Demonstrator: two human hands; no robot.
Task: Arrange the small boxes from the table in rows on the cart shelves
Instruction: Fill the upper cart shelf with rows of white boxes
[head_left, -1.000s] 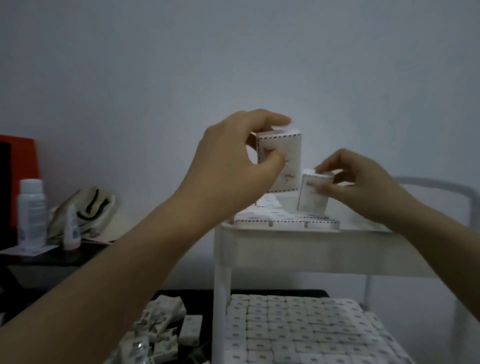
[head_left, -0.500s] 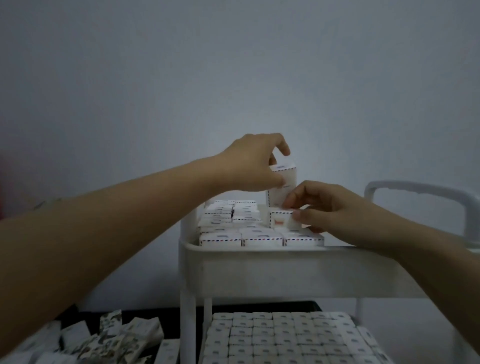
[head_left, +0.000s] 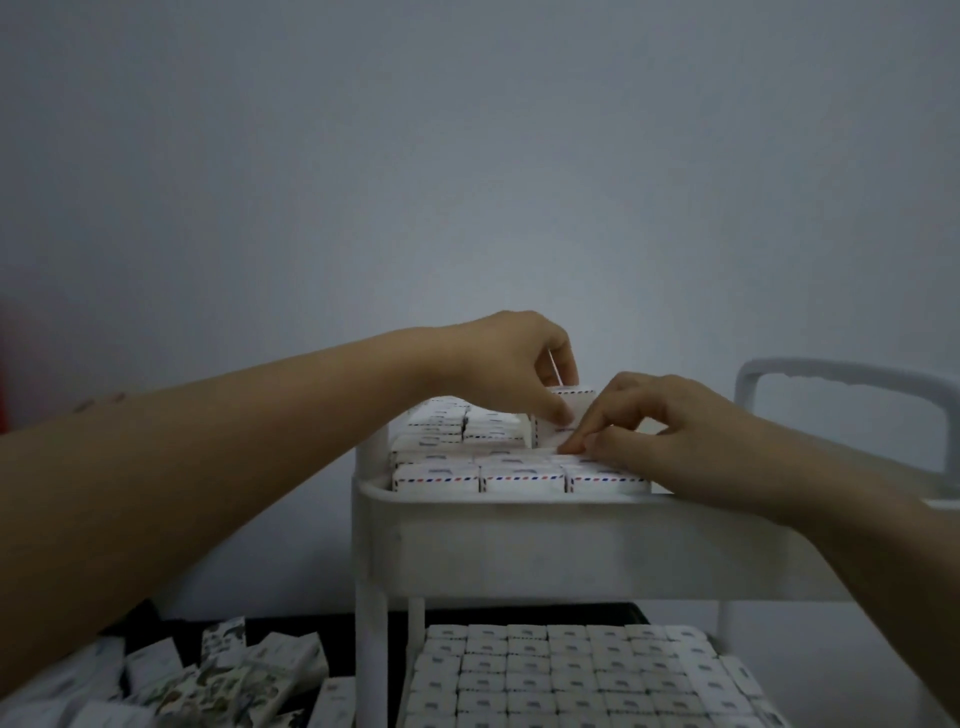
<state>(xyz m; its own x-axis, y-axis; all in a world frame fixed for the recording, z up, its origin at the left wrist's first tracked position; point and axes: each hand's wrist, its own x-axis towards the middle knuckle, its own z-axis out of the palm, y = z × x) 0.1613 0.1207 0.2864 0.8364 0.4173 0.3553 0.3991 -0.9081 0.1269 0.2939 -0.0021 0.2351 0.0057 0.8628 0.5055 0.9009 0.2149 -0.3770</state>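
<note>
The left hand (head_left: 498, 364) reached over the top shelf (head_left: 519, 540) of the cart and pinched an upright box (head_left: 579, 410). Its thumb lay on the front face and its fingers were curled over the top edge. This box stood on the shelf, just behind the flat boxes (head_left: 522, 478), which lay in neat rows with their striped edges toward the camera.

The right hand (head_left: 685, 441) came from the other side with its fingers curled. Its fingertips (head_left: 574, 446) were pressed together at the foot of the upright box, touching it. I could not tell if they also held another box, because the fingers covered that place.

Below the top shelf, a tight grid of boxes (head_left: 571, 675) filled the next level. At the lower left, loose boxes (head_left: 234, 680) lay in disorder on the dark surface (head_left: 291, 623). The cart handle (head_left: 841, 371) rose behind the right hand.
</note>
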